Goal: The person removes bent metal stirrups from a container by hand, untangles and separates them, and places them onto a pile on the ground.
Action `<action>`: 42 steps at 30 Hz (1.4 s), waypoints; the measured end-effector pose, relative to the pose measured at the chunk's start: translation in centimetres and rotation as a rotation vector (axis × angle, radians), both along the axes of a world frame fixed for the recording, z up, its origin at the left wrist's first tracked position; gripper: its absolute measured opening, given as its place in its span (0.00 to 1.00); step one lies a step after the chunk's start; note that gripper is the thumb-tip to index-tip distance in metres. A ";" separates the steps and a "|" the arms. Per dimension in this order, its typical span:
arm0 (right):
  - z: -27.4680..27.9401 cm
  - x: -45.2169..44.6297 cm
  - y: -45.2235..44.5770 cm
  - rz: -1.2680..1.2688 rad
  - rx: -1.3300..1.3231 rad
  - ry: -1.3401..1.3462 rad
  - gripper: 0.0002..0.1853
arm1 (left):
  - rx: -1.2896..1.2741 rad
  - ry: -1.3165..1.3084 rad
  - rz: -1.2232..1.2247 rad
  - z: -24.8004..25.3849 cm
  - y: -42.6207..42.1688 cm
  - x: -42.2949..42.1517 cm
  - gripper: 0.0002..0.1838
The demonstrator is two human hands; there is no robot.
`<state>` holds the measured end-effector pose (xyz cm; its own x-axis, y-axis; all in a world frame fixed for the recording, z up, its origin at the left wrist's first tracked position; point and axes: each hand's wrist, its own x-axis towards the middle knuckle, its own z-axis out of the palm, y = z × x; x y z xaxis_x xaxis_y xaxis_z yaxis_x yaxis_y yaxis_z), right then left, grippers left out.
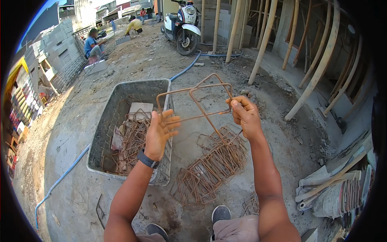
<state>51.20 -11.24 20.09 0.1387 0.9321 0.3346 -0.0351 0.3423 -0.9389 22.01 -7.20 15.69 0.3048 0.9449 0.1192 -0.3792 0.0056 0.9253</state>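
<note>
Right hand (244, 115) pinches rusty wire frames (204, 115) at a corner, above the ground (66, 135) near the right edge of the crate (137, 90); the left hand (158, 135) is spread beside them, contact unclear. They look light, stiff, rough; corners should grip best.

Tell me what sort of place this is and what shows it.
Most likely a building site: tall tan wooden poles at right, a grey block wall at left, and a pile of rusty-brown rectangular metal frames on the grey ground.
</note>
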 end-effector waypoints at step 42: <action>-3.4 -11.2 2.1 -0.070 -0.031 0.149 0.21 | 0.349 -0.236 0.518 4.7 0.4 0.1 0.10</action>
<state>40.03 -9.12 16.71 0.2499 0.9279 0.2767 -0.1516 0.3198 -0.9353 22.12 -6.77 20.40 -0.2499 0.8560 0.4526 -0.4447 -0.5167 0.7316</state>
